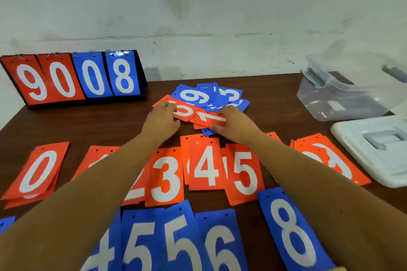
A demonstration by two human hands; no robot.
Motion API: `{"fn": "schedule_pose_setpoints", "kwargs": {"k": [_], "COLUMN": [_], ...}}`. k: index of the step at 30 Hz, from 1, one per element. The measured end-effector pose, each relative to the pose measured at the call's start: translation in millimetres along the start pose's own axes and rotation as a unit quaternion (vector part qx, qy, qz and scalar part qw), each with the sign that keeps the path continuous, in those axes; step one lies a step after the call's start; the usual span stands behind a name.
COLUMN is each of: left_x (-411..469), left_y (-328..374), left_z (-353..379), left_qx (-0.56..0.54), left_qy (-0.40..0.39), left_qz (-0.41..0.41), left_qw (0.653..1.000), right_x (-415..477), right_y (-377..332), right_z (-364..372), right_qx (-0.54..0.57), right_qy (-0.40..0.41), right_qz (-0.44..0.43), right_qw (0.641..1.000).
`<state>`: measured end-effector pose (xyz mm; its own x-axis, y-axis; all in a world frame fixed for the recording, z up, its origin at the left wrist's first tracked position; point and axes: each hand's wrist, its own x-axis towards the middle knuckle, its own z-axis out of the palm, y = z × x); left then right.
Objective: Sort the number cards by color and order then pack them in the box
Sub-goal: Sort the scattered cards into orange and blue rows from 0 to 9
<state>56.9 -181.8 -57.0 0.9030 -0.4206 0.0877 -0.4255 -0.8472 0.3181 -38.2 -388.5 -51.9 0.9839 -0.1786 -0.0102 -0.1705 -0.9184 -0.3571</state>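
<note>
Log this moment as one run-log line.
stage: sorting | left hand: on red card in unsorted pile | right hand: pinching red 1 card | box: open

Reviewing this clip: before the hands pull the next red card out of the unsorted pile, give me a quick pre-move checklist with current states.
1. Both hands on the pile: ok; left hand and right hand rest on red cards.
2. Which card is gripped: cannot tell.
3. Red row laid in order: ok for 3, 4, 5; other cards are partly covered by the arms.
4. Blue cards remain unsorted: not ok.
5. Clear box open, lid off: ok.
</note>
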Motion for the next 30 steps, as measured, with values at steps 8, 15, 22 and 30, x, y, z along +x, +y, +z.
{"fn": "schedule_pose_setpoints", "kwargs": {"k": [8,15,22,30], "left_x": [31,2,-36,-58], "left_y": [-27,-25,-18,-17], "left_z": [1,-27,-44,-43], "left_qx": [0.079,0.030,-0.351,-0.340], "left_qy": [-0.076,0.049,0.058,0.099], "left_qz": [0.088,0.088,-0.096,-0.143], "left_qw": [0.990,0.995,0.930,0.924], "right_x": [7,-2,-17,-30], "right_y": [2,-4,-16,-29], "right_z": [15,13,11,-8], "right_qx": [-0.133,-0.155,-0.162,-0.043], "right_qy": [0.047,0.054,0.032,0.125], "right_qz": [-0.123,-0.088,-0.067,0.022], "right_qw": [0.982,0.982,0.984,0.991]}}
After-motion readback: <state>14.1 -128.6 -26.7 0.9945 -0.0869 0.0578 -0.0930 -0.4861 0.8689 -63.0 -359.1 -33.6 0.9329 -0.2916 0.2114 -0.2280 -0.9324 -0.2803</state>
